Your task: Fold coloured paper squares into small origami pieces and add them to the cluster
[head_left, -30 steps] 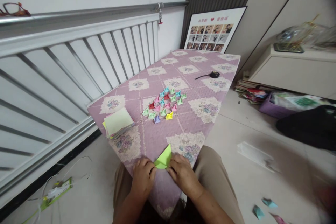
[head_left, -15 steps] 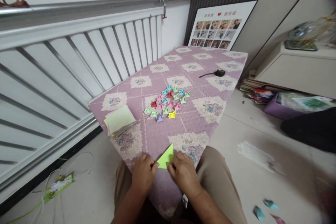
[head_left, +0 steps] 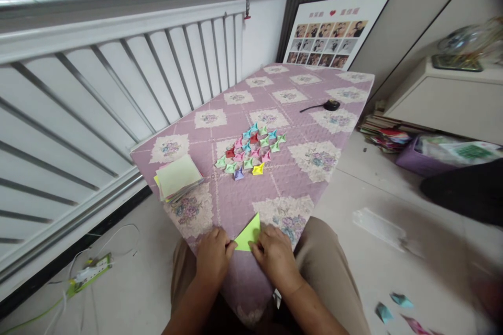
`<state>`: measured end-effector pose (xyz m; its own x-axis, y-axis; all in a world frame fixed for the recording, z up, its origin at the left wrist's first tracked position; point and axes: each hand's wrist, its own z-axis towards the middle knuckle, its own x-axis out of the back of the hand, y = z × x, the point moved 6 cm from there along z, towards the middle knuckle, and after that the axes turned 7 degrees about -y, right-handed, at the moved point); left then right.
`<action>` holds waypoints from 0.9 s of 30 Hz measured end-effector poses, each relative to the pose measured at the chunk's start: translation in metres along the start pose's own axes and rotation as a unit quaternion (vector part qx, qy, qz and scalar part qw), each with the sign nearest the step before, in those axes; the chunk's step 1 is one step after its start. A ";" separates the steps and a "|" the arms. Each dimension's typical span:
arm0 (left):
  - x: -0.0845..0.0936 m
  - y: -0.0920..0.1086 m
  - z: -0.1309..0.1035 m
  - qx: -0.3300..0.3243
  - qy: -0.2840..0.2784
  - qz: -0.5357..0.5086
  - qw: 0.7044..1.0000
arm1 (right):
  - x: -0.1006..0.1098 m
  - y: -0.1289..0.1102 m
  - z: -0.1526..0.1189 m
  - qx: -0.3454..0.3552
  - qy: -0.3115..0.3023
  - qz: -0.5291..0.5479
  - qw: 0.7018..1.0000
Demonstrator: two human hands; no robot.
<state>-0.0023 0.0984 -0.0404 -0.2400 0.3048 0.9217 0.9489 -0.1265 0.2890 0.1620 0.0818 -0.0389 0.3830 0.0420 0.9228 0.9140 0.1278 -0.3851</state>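
A lime-green sheet of paper (head_left: 248, 234), folded into a triangle, lies near the front corner of the table. My left hand (head_left: 215, 252) pinches its left corner between thumb and curled fingers. On the opposite side, my right hand (head_left: 274, 252) grips the right edge, thumb on top and fingers bent. Farther up the cloth sit several small folded paper pieces (head_left: 251, 149) in pink, green, blue, red, purple and yellow, set out in rows. To the left rests a stack of square paper sheets (head_left: 179, 178) with a pale sheet on top.
A purple floral cloth covers the table (head_left: 236, 199). A black object with a thin tail (head_left: 331, 105) lies toward the far right. The white radiator (head_left: 129, 89) runs along the left, above a power strip (head_left: 92, 272). Several folded papers (head_left: 401, 300) lie on the floor at right.
The view has shifted slightly. Both hands keep their hold on the green paper, whose triangular shape looks the same.
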 end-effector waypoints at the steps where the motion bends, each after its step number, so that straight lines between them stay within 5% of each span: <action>1: -0.001 -0.001 0.000 0.000 -0.003 -0.005 1.000 | 0.000 0.000 -0.001 0.000 0.007 0.005 1.000; 5: -0.003 0.004 -0.002 -0.050 0.002 0.012 0.999 | 0.000 0.002 -0.002 -0.003 0.016 0.012 1.000; 11: -0.007 0.033 -0.008 -0.251 -0.016 0.080 0.965 | 0.000 0.000 -0.003 0.006 0.024 0.001 1.000; 21: -0.007 0.034 -0.011 -0.258 0.007 0.120 0.959 | -0.003 0.001 -0.037 0.166 0.027 -0.053 0.984; 27: -0.009 0.024 -0.007 -0.223 -0.025 0.075 0.972 | -0.002 0.006 -0.046 0.149 0.016 -0.053 0.987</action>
<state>0.0216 0.0855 -0.0403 -0.0840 0.2959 0.9515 0.7867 -0.5664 0.2455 0.1731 0.0364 -0.0431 0.2968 -0.0186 0.9548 0.8710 0.4152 -0.2627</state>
